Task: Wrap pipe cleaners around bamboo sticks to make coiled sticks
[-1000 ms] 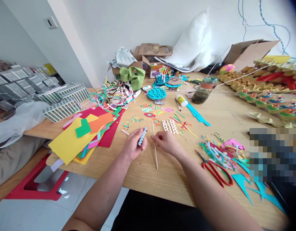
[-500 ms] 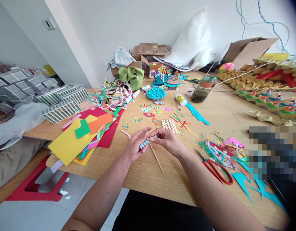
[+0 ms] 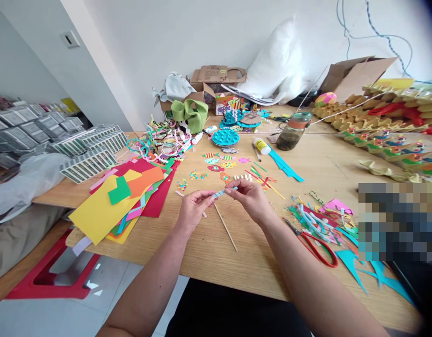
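A short light-blue twisted strip (image 3: 219, 193) is stretched between my two hands above the wooden table. My left hand (image 3: 197, 206) pinches its left end, and my right hand (image 3: 247, 195) pinches its right end. Below them a thin wooden stick (image 3: 226, 228) lies slanting on the tabletop. A pale pink twisted piece (image 3: 180, 193) lies partly hidden behind my left hand. Beyond my right hand are small white pieces (image 3: 243, 177), partly covered by it. Decorated paper fish (image 3: 215, 168) lie just past my hands.
Red-handled scissors (image 3: 317, 248) lie at the right beside coloured scraps (image 3: 317, 220). Coloured sheets (image 3: 100, 206) cover the left side. A glue bottle (image 3: 261, 146), a glass jar (image 3: 291, 133) and a blue dotted disc (image 3: 226, 137) stand farther back.
My hands have moved slightly apart, and the light-blue strip now shows stretched straight between them. More of the pink piece shows by my left hand.
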Demonstrator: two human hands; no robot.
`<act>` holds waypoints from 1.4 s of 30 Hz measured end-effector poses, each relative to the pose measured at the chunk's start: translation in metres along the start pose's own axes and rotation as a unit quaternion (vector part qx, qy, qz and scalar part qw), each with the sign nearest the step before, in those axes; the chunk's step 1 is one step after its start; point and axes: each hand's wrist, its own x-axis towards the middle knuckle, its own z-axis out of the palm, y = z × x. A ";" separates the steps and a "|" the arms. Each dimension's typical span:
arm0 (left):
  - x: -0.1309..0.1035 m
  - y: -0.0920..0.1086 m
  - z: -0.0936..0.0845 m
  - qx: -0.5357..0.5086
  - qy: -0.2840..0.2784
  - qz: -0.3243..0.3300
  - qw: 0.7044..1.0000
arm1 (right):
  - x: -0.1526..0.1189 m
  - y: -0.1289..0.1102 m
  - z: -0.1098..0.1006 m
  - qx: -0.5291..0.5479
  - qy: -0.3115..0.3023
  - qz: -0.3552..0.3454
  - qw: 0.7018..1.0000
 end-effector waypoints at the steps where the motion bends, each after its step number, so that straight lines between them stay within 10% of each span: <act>1: 0.000 0.000 0.000 0.005 0.004 0.001 1.000 | 0.000 0.000 0.000 -0.006 0.000 0.002 1.000; 42: -0.002 -0.009 0.006 -0.017 -0.023 -0.088 0.996 | -0.001 -0.002 0.003 0.091 -0.023 0.053 0.994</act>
